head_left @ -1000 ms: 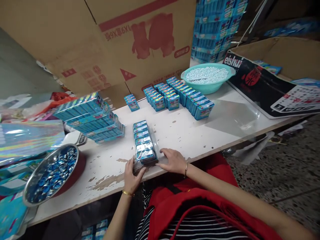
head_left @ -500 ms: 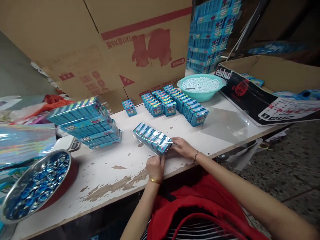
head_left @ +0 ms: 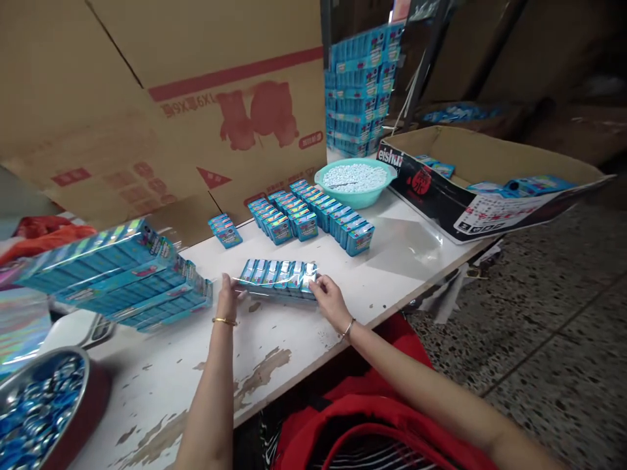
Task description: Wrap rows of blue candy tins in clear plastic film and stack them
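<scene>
Head view shows your left hand (head_left: 226, 295) gripping the left end of a clear-wrapped row of small blue boxes (head_left: 278, 275), fingers closed on the wrap, while your right hand (head_left: 331, 301) clasps the right end, so the row is held between both hands. It lies sideways across the white, paint-chipped desk (head_left: 401, 261), low over its top near the front edge; you cannot tell whether the underside touches the surface. Each wrist wears a thin gold bangle. Just left of your left hand sits a leaning stack of wrapped packs (head_left: 122, 274) of the same blue boxes. Beyond the row, further back on the desk, loose blue boxes stand in tight rows (head_left: 313, 212), with a small separate cluster of boxes (head_left: 224, 230) to their left. Behind those rows is a teal basin (head_left: 355, 183) filled with small white pellets. At the near left corner a metal bowl (head_left: 44, 411) holds blue round pieces. A large flattened cardboard sheet with red print (head_left: 196, 98) stands along the back of the desk, and beside it rises a tall pile of blue boxes (head_left: 360, 88). To the right, an open carton with a black printed side (head_left: 441, 196) rests on the desk's far end, with a few blue packs inside.
</scene>
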The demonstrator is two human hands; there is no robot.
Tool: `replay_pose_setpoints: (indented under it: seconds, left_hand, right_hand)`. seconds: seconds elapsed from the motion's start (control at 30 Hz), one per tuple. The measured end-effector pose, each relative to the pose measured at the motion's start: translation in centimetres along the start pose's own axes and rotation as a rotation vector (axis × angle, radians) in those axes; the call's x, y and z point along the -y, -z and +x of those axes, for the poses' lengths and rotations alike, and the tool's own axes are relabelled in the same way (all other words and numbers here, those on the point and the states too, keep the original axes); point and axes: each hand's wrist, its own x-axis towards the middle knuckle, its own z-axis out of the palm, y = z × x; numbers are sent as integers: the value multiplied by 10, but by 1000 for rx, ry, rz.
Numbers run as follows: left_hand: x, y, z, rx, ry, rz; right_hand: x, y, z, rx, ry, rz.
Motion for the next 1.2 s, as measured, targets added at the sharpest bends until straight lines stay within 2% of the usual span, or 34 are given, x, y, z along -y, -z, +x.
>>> replay_pose_setpoints:
  seconds: [0.13,0.27,0.4,0.73,0.93,1.03,1.2]
  left_hand:
    - [9,8,-15,80,68,-38]
    - [12,10,-37,143,52,-104]
    - [10,8,-49,178,15,-127]
    - [1,-4,-60,177,35,-119]
    - [-6,-6,-59,201,71,-94]
    - [-10,-7,-58,222,82,-78]
    - [-17,-10,-63,173,94,-120]
  right_hand:
    - [-2,6,7,14,-25,112]
    - [-1,24,12,59,-94,171]
    - [-1,36,16,79,-173,234]
    - [5,48,27,76,-252,322]
    - [1,55,33,124,-282,344]
    - [0,55,33,117,-306,339]
    - [4,49,30,71,-265,332]
